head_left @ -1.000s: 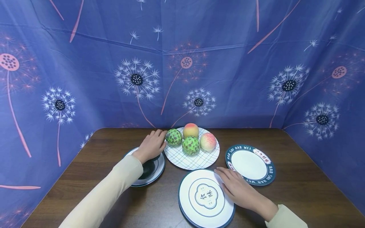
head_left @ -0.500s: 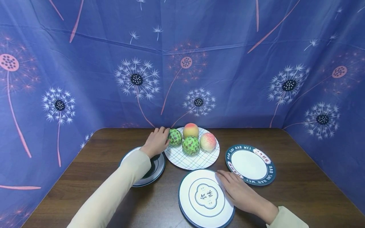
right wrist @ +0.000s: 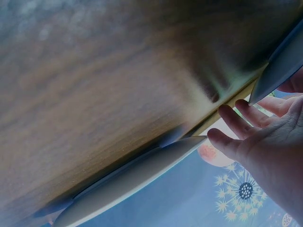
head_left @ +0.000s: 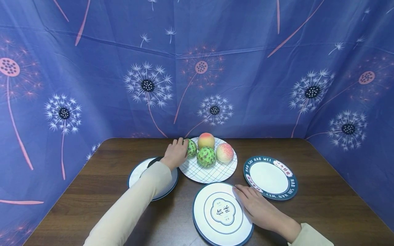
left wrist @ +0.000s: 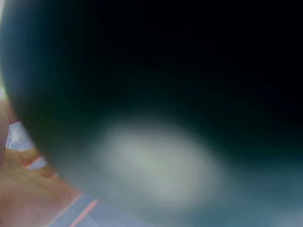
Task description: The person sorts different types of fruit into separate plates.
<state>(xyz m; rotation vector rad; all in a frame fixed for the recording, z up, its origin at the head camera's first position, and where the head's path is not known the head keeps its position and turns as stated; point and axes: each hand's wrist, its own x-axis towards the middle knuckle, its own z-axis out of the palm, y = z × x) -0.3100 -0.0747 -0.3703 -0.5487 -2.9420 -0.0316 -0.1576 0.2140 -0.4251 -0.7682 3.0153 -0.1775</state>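
Note:
My left hand (head_left: pixel 176 153) reaches to a green, dark-spotted round fruit (head_left: pixel 192 147) at the left of a white checked plate (head_left: pixel 197 174), fingertips right at its near side. In the left wrist view, the fingers (left wrist: pixel 28 184) lie apart at lower left; a blurred, dark, glossy shape (left wrist: pixel 189 71) fills most of it. Below my left forearm a dark object (head_left: pixel 154 160) sits on a white dark-rimmed plate (head_left: pixel 138 171), partly hidden by the sleeve. My right hand (head_left: pixel 261 210) rests with extended fingers at the right edge of a white plate with a logo (head_left: pixel 212 227).
A second green spotted fruit (head_left: pixel 206 156) and two peaches, a yellow-orange one (head_left: pixel 206 141) and a pink one (head_left: pixel 225 152), share the checked plate. A green-rimmed plate (head_left: pixel 269 177) lies at right. A blue dandelion cloth (head_left: pixel 252 82) hangs behind the wooden table (head_left: pixel 323 191).
My left hand has moved right, away from above the left plate, and now covers more of the left green fruit. The right hand has barely moved.

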